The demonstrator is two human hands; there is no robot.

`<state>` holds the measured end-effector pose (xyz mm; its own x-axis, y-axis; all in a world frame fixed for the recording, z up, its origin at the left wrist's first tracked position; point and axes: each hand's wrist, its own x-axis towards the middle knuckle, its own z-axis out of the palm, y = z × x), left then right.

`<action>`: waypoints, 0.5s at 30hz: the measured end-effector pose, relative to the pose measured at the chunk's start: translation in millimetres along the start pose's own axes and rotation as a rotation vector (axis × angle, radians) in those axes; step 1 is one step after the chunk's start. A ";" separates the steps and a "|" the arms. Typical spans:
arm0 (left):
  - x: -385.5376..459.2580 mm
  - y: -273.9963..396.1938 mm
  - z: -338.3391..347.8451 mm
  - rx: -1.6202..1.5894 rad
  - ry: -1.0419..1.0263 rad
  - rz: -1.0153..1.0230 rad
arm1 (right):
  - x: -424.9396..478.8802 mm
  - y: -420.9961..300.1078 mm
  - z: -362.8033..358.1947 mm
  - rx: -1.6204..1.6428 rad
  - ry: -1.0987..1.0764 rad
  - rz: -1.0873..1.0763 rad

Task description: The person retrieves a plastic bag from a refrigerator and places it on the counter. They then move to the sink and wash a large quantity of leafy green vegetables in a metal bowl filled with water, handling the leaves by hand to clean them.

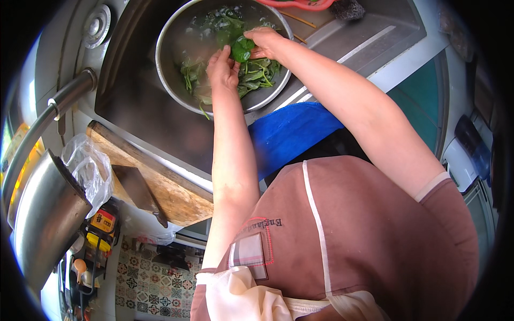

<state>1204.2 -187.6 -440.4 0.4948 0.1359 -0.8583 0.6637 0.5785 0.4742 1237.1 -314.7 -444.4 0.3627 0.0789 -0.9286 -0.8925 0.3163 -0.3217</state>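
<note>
A wide metal basin (160, 70) holds water and leafy greens (257, 76), some of them afloat. Over the basin, my right hand (266, 42) grips a small bunch of green leaves (242, 49) between thumb and fingers. My left hand (223, 69) is close beside it, fingers curled and thumb at the edge of the same bunch; its grip is partly hidden. One stem hangs over the basin's near rim. The basin stands in a stainless steel sink (140, 100).
Left of the sink lie a wooden cutting board (184, 204), a cleaver (134, 184) and a clear plastic bag (90, 168). A metal pipe (72, 92) rises nearby. Chopsticks (299, 19), a red plastic basket (301, 4) and a dark scouring pad (348, 9) are beyond the basin's right side.
</note>
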 end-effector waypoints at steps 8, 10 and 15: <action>4.6 -11.6 15.1 0.387 0.086 0.228 | 10.1 17.5 2.6 -0.402 0.080 -0.301; 5.9 -10.3 13.5 0.423 0.093 0.196 | 10.3 13.4 -2.9 -0.608 0.109 -0.285; -0.3 0.6 17.0 0.257 0.072 0.107 | -9.7 2.2 3.4 -0.524 -0.026 -0.108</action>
<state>1214.0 -201.0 -436.5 0.5347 0.2469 -0.8082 0.7350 0.3361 0.5889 1232.5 -311.6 -435.4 0.4604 0.0978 -0.8823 -0.8616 -0.1902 -0.4707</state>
